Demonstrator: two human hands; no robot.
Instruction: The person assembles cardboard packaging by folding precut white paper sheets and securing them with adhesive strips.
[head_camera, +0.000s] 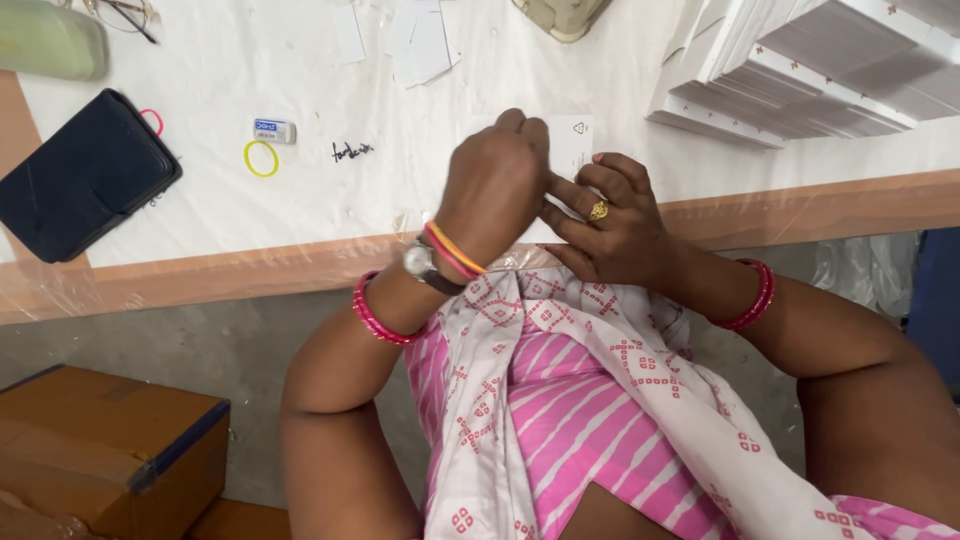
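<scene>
- The big table (300, 220) has a white cover and a brown near edge.
- Far right, open white boxes (800, 70) are full of thin white cards packed in rows. A bump could tip them and spill the cards.
- Near left, on the floor, sits a brown cardboard box (100, 450). It is shut, so I cannot tell what is inside.
- Far left lies a dark blue pouch (85, 175), closed.
- The left hand (495, 185) is curled shut over a small white card (572, 140) in the middle of the table.
- The right hand (610, 225), with a gold ring, pinches the card's near edge. A hard squeeze could bend it.
- A yellow rubber band (261, 158) lies left, beside a small eraser (274, 130).
</scene>
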